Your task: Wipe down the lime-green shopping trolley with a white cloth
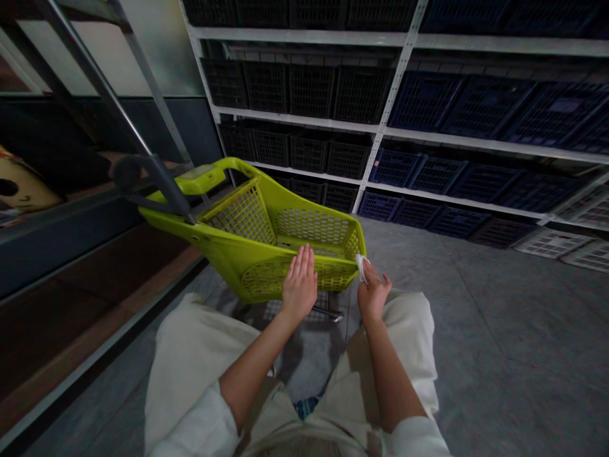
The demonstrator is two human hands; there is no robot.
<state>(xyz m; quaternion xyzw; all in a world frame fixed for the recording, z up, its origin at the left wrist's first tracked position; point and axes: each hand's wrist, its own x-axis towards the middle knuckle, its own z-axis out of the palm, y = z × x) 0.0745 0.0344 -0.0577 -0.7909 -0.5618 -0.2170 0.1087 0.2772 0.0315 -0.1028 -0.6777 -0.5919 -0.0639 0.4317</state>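
A lime-green plastic shopping basket cart [223, 244] stands on the floor in front of me. My left hand [299, 282] lies flat with straight fingers on the near rim of the basket. At the basket's near right corner, my right hand [373, 293] is closed around a small white cloth or wipe [361, 265], which presses against that corner. My knees in pale trousers frame the bottom of the view.
White metal shelving [390, 95] with rows of black and dark blue crates fills the far wall. White crates [552, 242] sit on the floor at right. A metal ladder or frame [109, 95] leans at left over a dark low counter. Grey concrete floor [499, 330] spreads right.
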